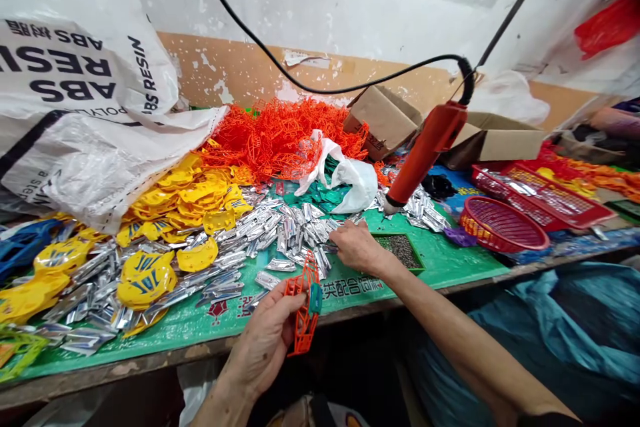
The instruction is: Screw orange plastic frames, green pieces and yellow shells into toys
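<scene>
Near the table's front edge, my left hand (265, 333) is closed around an orange plastic lattice frame (303, 330), held upright. A small teal plastic piece (315, 298) sits on the frame's right side. My right hand (361, 250) reaches over the table to the edge of a pile of silver foil-like strips (300, 230). Its fingers are curled together at the strips, and what they pinch is hidden. Just right of that hand lies a green-rimmed tray (418, 259) of small dark metal parts. An orange-red electric screwdriver (425, 153) hangs tip down beyond it.
Yellow plastic plates (180, 197) and an ABS resin sack (85, 80) are at left. Behind lie a heap of orange frames (280, 137), a white bag (357, 187) of teal pieces and cardboard boxes (510, 145). Red baskets (505, 240) stand right. The screwdriver's black cable (310, 89) loops overhead.
</scene>
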### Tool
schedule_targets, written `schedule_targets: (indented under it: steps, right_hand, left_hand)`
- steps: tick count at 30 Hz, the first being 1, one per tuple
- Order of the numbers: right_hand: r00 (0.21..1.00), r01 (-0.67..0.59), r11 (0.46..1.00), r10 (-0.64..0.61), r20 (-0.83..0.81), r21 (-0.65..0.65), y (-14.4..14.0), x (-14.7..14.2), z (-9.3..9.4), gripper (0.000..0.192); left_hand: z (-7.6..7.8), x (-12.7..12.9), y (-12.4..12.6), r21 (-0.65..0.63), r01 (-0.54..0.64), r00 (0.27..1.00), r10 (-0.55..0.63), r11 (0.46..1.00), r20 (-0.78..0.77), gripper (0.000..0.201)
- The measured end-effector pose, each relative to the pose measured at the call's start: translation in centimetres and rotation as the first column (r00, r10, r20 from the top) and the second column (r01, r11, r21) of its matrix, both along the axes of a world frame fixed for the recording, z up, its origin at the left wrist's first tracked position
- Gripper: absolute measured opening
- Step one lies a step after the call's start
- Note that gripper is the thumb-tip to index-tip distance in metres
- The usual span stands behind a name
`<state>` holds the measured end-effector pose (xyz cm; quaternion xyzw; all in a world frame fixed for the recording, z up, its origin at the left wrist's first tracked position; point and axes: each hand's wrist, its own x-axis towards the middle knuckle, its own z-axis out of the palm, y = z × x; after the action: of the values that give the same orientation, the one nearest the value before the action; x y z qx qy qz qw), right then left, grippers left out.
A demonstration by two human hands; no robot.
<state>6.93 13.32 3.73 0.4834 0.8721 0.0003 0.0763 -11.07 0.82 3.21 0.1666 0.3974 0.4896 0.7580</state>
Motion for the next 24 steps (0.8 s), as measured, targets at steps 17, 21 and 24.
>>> schedule_targets:
  steps: [17, 21, 24]
  right_hand:
    - [0.911, -0.073, 0.997, 0.054, -0.409, -0.03, -2.7, 2.3, 1.2, 0.019]
    - [0.712, -0.256, 0.951, 0.306, -0.632, 0.172, -4.9, 2.6, 1.7, 0.018]
    - [0.583, -0.261, 0.892, 0.451, -0.676, 0.369, -6.0, 2.7, 1.2, 0.019]
  left_hand:
    - [0.2, 0.1, 0.7, 0.002, 0.002, 0.998, -0.002, 1.0, -0.07, 0.022]
    - [1.1, 0.5, 1.0, 0.061, 0.012, 0.994, -0.005, 0.998, -0.114, 0.021]
    - [1.7, 1.1, 0.9, 0.119, 0.052, 0.979, -0.027, 0.991, -0.2, 0.02]
